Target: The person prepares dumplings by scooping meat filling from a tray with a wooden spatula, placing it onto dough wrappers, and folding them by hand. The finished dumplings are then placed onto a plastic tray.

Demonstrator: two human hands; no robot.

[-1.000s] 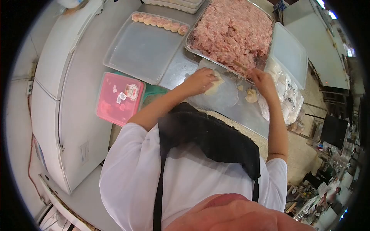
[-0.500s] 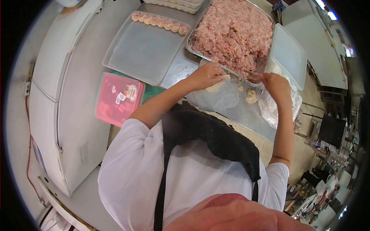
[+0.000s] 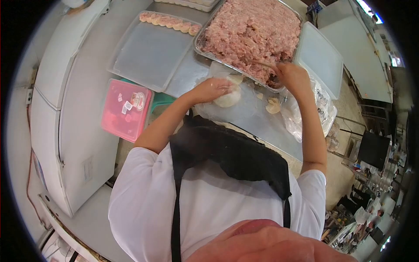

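Observation:
My left hand (image 3: 213, 89) is closed on the edge of a round, pale dough wrapper (image 3: 228, 98), above a sheet of clear plastic (image 3: 244, 108) on the metal table. Another bit of dough (image 3: 236, 79) shows just beyond its fingers. My right hand (image 3: 295, 79) grips a thin, light-brown stick-like tool (image 3: 264, 64) at the near right corner of the meat tray; its tip lies over the ground meat (image 3: 255, 32). That meat fills a large metal tray (image 3: 227, 65). Dough scraps (image 3: 273, 105) lie between my hands and the table's near edge.
A translucent tray (image 3: 148, 56) at the left carries a row of filled dumplings (image 3: 170, 23) along its far edge. Nearer stands a pink-lidded box (image 3: 124, 107). To the right are a plastic lid (image 3: 321, 56) and a clear plastic bag (image 3: 297, 115). A white fridge (image 3: 78, 100) stands at the left.
My left hand has shifted slightly left and nearer, and the round wrapper now shows fully. My right hand has moved left over the meat tray's corner, and its tool is visible. The view has shifted slightly.

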